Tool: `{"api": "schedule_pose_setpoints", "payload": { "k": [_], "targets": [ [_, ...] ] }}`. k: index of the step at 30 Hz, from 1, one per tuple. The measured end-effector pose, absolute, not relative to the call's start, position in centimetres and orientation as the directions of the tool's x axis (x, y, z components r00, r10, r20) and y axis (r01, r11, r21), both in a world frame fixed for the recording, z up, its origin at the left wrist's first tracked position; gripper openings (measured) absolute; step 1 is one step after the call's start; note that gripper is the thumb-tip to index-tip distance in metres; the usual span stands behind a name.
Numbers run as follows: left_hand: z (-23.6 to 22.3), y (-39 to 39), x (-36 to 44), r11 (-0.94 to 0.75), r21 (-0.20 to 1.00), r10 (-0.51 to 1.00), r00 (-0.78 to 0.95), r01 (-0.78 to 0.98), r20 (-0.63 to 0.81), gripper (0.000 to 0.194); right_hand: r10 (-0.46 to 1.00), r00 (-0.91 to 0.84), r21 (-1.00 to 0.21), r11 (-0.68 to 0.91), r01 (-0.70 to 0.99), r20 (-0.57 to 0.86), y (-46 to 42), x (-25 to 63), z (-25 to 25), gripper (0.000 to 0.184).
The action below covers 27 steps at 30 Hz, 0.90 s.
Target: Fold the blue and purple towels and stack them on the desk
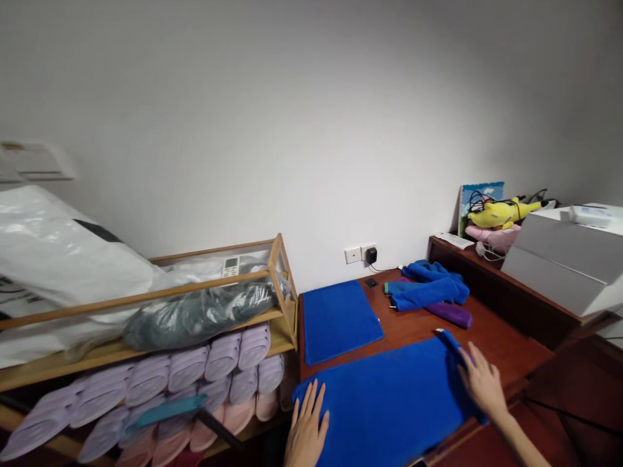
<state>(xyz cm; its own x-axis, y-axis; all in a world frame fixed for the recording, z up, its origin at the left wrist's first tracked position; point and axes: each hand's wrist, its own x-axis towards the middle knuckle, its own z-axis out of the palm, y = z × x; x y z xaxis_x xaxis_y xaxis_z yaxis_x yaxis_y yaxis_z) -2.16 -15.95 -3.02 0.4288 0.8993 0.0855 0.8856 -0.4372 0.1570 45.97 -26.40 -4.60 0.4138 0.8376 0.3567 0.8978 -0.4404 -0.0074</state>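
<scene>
A blue towel [384, 402] is spread over the front of the reddish-brown desk, its right edge raised or folded over in a narrow strip with a small white tag at the far corner. My left hand [307, 425] lies flat on the towel's left side, fingers spread. At the right edge, my right hand [484, 386] touches the raised strip with its fingers stretched out and apart; its fingertips partly cover the cloth. Behind this towel lies a folded blue cloth [341, 321], flat against the desk's left side.
Crumpled blue cloths [431, 288] and a purple rolled cloth [452, 314] lie at the desk's back right. A wooden rack [287, 292] with lilac slippers [189, 370] borders the left. White boxes [559, 259] and a yellow plush toy [501, 213] occupy the raised right shelf.
</scene>
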Motion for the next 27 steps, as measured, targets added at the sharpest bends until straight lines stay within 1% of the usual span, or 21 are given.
{"api": "schedule_pose_setpoints", "payload": {
  "k": [2, 3, 5, 6, 8, 10, 13, 15, 18, 20, 23, 25, 27],
  "targets": [
    [-3.2, -16.1, -2.7, -0.418, 0.145, 0.908, 0.41, 0.897, 0.084, 0.051, 0.908, 0.281, -0.101, -0.263, 0.96, 0.31, -25.5, 41.1, -5.4, 0.055],
    [-3.2, -16.3, -2.8, -0.403, 0.126, 0.915, 0.396, 0.906, 0.081, 0.052, 0.927, 0.236, -0.137, -0.203, 0.969, 0.291, -25.2, 38.6, -5.9, 0.055],
    [-3.0, -16.9, -2.4, -0.381, 0.083, 0.924, 0.375, 0.921, 0.079, 0.056, 0.927, 0.237, -0.191, -0.187, 0.964, 0.289, -24.7, 33.7, -6.9, 0.057],
    [-2.9, -17.2, -1.8, -0.378, 0.073, 0.925, 0.372, 0.923, 0.077, 0.057, 0.921, 0.261, -0.211, -0.205, 0.956, 0.289, -24.5, 31.7, -7.3, 0.058],
    [-2.6, -17.7, -0.4, -0.385, 0.084, 0.922, 0.381, 0.919, 0.068, 0.055, 0.915, 0.287, -0.247, -0.22, 0.944, 0.285, -24.2, 28.7, -7.3, 0.058],
    [-2.4, -18.0, 1.1, -0.392, 0.105, 0.92, 0.388, 0.914, 0.059, 0.052, 0.934, 0.235, -0.28, -0.157, 0.947, 0.271, -23.7, 27.4, -6.8, 0.057],
    [-2.4, -18.0, 2.2, -0.403, 0.101, 0.915, 0.398, 0.909, 0.07, 0.057, 0.967, 0.102, -0.308, -0.027, 0.951, 0.232, -23.0, 28.3, -5.7, 0.054],
    [-2.4, -17.7, 2.2, -0.411, 0.102, 0.911, 0.405, 0.906, 0.075, 0.057, 0.972, 0.108, -0.298, -0.042, 0.954, 0.21, -22.8, 30.5, -5.4, 0.055],
    [-2.1, -17.4, 1.6, -0.42, 0.119, 0.907, 0.413, 0.9, 0.076, 0.056, 0.952, 0.216, -0.239, -0.162, 0.957, 0.219, -23.1, 35.5, -5.8, 0.058],
    [-1.9, -17.4, 1.3, -0.423, 0.132, 0.906, 0.416, 0.897, 0.077, 0.055, 0.941, 0.255, -0.185, -0.216, 0.959, 0.221, -23.8, 39.5, -6.5, 0.061],
    [-1.7, -17.4, 1.1, -0.421, 0.149, 0.907, 0.415, 0.895, 0.069, 0.055, 0.971, 0.203, -0.105, -0.19, 0.976, 0.125, -25.1, 45.7, -7.4, 0.058],
    [-1.7, -17.4, 1.1, -0.421, 0.152, 0.907, 0.417, 0.894, 0.057, 0.055, 0.966, 0.249, -0.054, -0.246, 0.968, 0.071, -25.8, 49.4, -7.5, 0.057],
    [-1.7, -17.4, 1.0, -0.424, 0.147, 0.906, 0.422, 0.894, 0.047, 0.055, 0.93, 0.361, 0.023, -0.363, 0.931, 0.067, -26.2, 51.9, -7.2, 0.053]
  ]
}}
